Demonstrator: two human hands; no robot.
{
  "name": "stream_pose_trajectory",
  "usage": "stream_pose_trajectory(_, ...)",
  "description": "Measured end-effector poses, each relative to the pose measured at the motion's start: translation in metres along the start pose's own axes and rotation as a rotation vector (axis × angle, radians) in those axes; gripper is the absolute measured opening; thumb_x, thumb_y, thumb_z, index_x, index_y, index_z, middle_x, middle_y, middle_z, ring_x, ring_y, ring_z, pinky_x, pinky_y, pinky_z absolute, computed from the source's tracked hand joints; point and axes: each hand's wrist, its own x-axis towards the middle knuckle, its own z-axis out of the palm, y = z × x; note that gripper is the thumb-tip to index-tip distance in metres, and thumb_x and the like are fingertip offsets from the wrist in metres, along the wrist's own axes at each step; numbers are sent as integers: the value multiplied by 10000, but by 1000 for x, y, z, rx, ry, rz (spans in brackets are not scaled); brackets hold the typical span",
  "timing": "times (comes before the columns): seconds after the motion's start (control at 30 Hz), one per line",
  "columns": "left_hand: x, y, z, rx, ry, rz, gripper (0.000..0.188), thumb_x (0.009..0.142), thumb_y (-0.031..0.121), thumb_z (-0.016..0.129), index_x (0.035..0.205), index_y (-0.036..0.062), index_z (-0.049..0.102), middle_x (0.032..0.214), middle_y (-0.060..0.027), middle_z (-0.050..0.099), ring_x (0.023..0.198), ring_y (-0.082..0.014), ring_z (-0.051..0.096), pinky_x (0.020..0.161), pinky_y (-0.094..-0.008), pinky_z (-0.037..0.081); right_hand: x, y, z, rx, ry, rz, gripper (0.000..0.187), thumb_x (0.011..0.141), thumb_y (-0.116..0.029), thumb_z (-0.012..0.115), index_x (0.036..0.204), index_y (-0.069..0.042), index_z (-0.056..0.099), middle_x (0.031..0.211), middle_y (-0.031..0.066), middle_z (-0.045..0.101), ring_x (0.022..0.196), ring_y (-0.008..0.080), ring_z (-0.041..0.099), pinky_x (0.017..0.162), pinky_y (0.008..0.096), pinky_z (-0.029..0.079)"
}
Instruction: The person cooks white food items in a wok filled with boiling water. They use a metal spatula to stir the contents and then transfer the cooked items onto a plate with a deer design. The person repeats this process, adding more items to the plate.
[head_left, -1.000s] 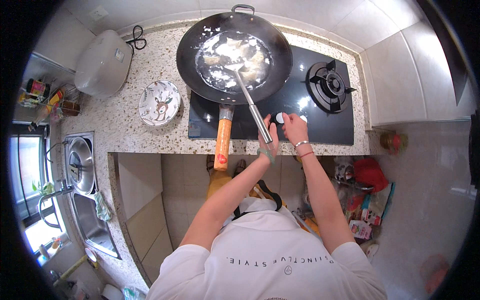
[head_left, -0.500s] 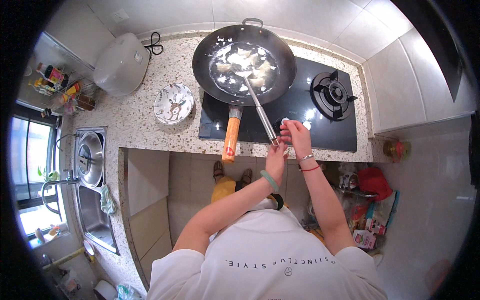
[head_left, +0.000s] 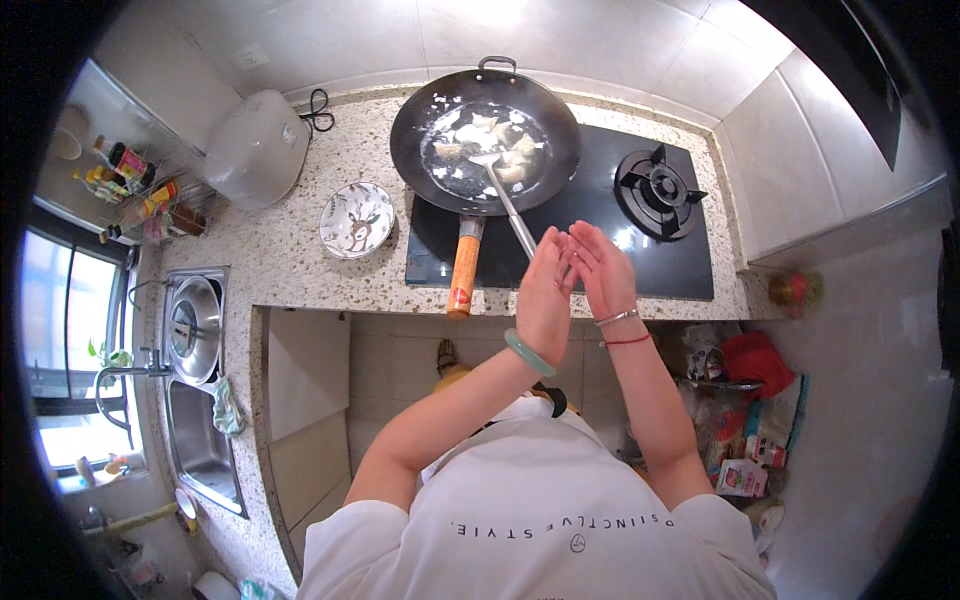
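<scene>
My left hand [head_left: 545,290], with a green bangle at the wrist, and my right hand [head_left: 606,268], with a silver bracelet and a red cord, are raised together at the counter's front edge. Their fingers are stretched out, palms turned toward each other, and no held thing shows. Just beyond them a metal spatula [head_left: 511,213] leans in the wok, its handle end hidden behind my left hand. Pale pieces that look like dumplings [head_left: 521,147] lie in the bubbling water of the dark wok [head_left: 558,125]. The wok's wooden handle [head_left: 464,272] points toward me.
Left of the wok stands a deer-patterned bowl [head_left: 357,221], with a white appliance [head_left: 256,150] behind it. A second burner [head_left: 660,190] sits on the black hob [head_left: 590,200]. The sink [head_left: 205,450] is far left, holding a round metal lid [head_left: 194,325]. Bags and packages [head_left: 745,450] lie low at right.
Both hands have come up from around the spatula's handle end; their fingers are now straighter and the palms closer together. The spatula stays in the wok. The whole view has shifted slightly.
</scene>
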Motion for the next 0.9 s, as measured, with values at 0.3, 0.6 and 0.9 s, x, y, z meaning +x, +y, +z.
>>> stream_pose_trajectory(0.3,14,65,-32,-9,18,109,449,986,189,407,1378,-12,316,1326,-116,438,1230,-210,434,1023,-341,373,35,19,17,100,-277,582,324,973,-275,451,1006,31,553,883,131,644,672,224,625,661,365,548)
stream_pose_trajectory(0.6,38,118,-59,50,59,84,460,961,104,427,1386,-20,300,1326,-143,442,1204,-233,466,1003,-359,410,41,0,45,-367,-224,570,319,965,-325,477,1022,-20,552,650,-33,446,440,15,304,350,176,216)
stream_pose_trajectory(0.9,75,156,-87,63,25,23,468,979,138,405,1399,-23,278,1367,-162,405,1242,-239,432,1036,-378,378,7,-25,73,-947,-74,44,211,894,-193,572,933,14,567,713,38,601,465,70,528,368,207,390)
